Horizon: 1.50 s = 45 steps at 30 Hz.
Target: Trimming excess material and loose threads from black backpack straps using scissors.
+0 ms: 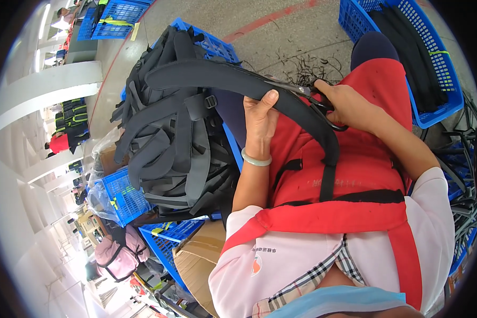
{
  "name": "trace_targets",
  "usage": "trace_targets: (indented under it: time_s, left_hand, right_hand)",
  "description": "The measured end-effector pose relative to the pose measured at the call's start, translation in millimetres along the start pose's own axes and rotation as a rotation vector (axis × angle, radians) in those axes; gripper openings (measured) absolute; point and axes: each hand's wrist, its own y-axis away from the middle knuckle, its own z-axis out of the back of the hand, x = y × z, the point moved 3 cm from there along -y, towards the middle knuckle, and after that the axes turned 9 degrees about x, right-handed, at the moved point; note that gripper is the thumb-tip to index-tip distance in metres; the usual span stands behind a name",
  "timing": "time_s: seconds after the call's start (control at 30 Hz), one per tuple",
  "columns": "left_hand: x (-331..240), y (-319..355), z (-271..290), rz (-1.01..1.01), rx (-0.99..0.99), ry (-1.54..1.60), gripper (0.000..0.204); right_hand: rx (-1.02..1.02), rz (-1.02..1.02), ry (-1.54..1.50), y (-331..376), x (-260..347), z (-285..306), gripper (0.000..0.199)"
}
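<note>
Gripping a long padded strap (233, 79), the left hand (259, 119) closes around its lower edge, thumb pressed flat on the matte black fabric. The strap arcs in a smooth curve from the upper left, across the person's lap, and narrows into a thin woven band (328, 180) hanging over the red apron (355, 159). Right hand (350, 106) is closed through the black loop handles of a pair of scissors (318, 100), whose metal blades meet the strap's upper edge just beside the left thumb. A pale, smooth bangle (256, 159) circles the left wrist.

Behind the strap, a heap of grey and black backpacks (169, 143) with ribbed webbing and plastic buckles fills a blue lattice-walled plastic crate (217, 45). A second blue crate (440, 106) at upper right holds more black straps. Short, curled black offcuts (307, 66) lie scattered on the grey concrete floor (206, 16) between the two crates. A brown cardboard box (196, 259) sits near the left elbow, and a pink bag (119, 257) lies farther left.
</note>
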Motion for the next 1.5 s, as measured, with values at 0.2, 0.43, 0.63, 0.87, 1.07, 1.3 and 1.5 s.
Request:
trace_targets:
  time_s: [0.2,0.43,0.63,0.87,1.07,1.3,1.5]
  left_hand:
    - [0,2,4,-0.027,0.019,0.005,0.029]
    - [-25,-19,2,-0.034,0.046,-0.01,0.014]
    - [-12,-9,3,-0.012,0.105,-0.024,0.019]
    - [-18,-7,-5,-0.052,0.126,-0.041,0.022]
    - [-20,-6,-6,-0.074,0.109,-0.024,0.019]
    - [-16,-4,-1,-0.049,0.157,-0.01,0.022]
    - [-16,-4,1,-0.03,0.147,0.005,0.022]
  right_hand:
    - [-0.016,0.02,-0.029,-1,-8,-2,0.039]
    - [-0.026,0.04,-0.11,-5,-5,-4,0.042]
    - [-0.031,0.064,-0.061,-10,8,0,0.055]
    - [0.014,0.103,-0.036,-11,14,10,0.056]
    - [0.044,0.068,-0.041,-6,18,12,0.06]
    - [0.117,0.019,-0.033,-8,13,9,0.055]
    - [0.07,0.007,-0.039,-11,9,6,0.043]
